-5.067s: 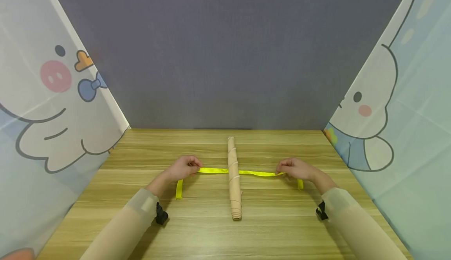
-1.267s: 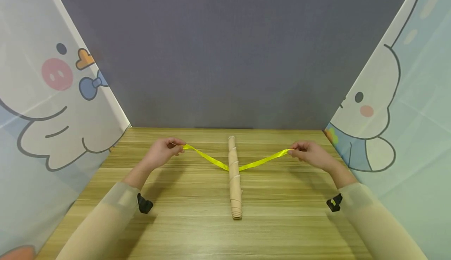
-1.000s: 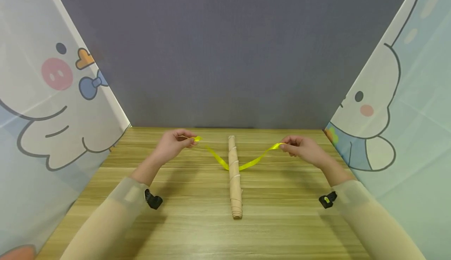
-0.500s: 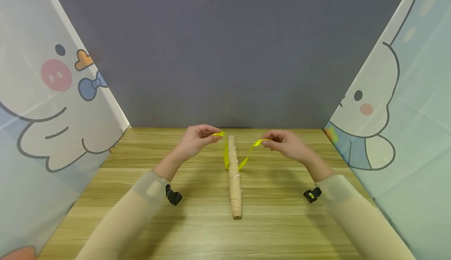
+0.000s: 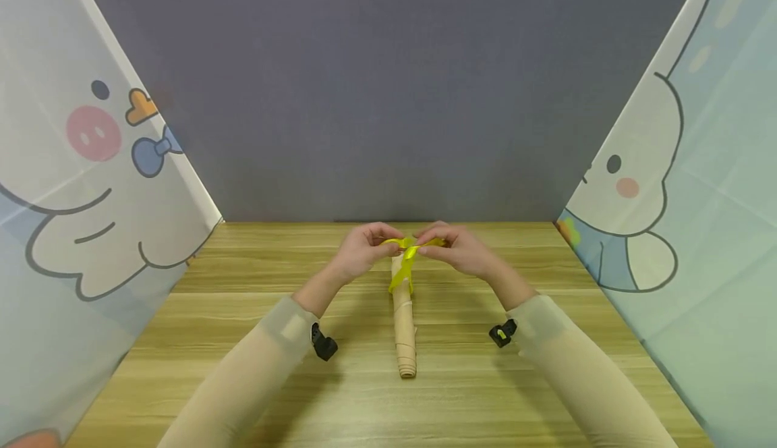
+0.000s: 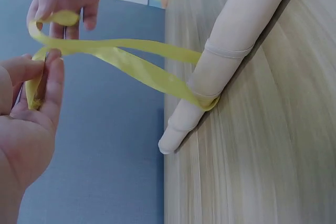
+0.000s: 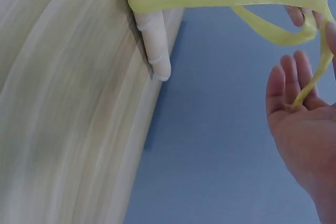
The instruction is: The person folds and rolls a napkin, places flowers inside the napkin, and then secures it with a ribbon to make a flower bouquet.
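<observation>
A tan rolled sheet (image 5: 405,340) lies lengthwise on the table, its layers showing at the near end. A yellow ribbon (image 5: 400,274) passes under the roll, and its two lengths rise and cross above it. My left hand (image 5: 364,252) pinches one length between thumb and fingers, the short end hanging along the palm in the left wrist view. Close beside it, my right hand (image 5: 458,251) pinches the other length with thumb and index finger. In the right wrist view the ribbon's loose end (image 7: 304,94) trails over the right hand's other fingers.
The wood-grain table (image 5: 243,340) runs back to a dark grey panel (image 5: 388,97). Cartoon-printed cloths stand at the left (image 5: 91,198) and right (image 5: 668,164). A black wrist camera (image 5: 324,343) sits on the left cuff, another (image 5: 502,333) on the right.
Both hands first lifted the ribbon lengths off the table and spread them. Since then they have come together above the far part of the roll, and the lengths now cross. The roll stays put.
</observation>
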A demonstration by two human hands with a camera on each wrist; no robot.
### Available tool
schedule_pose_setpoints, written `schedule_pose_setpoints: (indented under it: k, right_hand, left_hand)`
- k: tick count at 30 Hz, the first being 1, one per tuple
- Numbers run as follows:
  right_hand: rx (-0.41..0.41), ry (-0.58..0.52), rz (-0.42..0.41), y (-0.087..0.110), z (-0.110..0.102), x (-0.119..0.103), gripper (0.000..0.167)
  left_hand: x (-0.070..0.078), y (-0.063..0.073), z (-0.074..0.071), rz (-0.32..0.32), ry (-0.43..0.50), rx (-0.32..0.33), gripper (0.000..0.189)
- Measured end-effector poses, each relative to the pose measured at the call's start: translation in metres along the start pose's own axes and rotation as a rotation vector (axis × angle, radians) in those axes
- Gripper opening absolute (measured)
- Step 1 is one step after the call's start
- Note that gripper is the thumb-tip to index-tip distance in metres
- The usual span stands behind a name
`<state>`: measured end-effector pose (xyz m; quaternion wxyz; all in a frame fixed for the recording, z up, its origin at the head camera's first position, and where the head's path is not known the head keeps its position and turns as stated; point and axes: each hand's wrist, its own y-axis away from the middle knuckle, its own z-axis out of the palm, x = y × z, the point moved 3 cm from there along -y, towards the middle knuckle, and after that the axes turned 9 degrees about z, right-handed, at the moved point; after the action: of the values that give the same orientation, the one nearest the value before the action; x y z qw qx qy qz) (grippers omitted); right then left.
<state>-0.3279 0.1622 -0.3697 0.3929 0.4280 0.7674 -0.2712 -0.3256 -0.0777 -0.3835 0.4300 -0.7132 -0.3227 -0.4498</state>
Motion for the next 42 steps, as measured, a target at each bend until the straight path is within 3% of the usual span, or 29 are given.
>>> schedule_pose_setpoints:
  k: [9,16,23,33,42]
  right_hand:
    - [-0.016,-0.054,0.038,-0.006,0.012,0.003,0.018]
    - [0.028,-0.056,0.083,-0.007,0.014,0.005,0.019]
    - [0.042,-0.057,0.076,-0.006,0.015,0.003,0.019]
    - [0.036,-0.078,0.085,-0.007,0.017,0.003,0.019]
    - [0.035,-0.082,0.118,-0.004,0.013,0.009,0.024]
  left_hand:
    - [0.0,0.002,0.002,0.008,-0.048,0.019,0.023]
    - [-0.002,0.005,0.0,-0.017,-0.073,-0.001,0.029]
    - [-0.007,0.008,-0.002,-0.021,-0.129,-0.006,0.031]
    - [-0.01,0.008,-0.002,-0.009,-0.093,0.01,0.03]
    - [-0.015,0.009,-0.01,-0.034,-0.078,0.051,0.026]
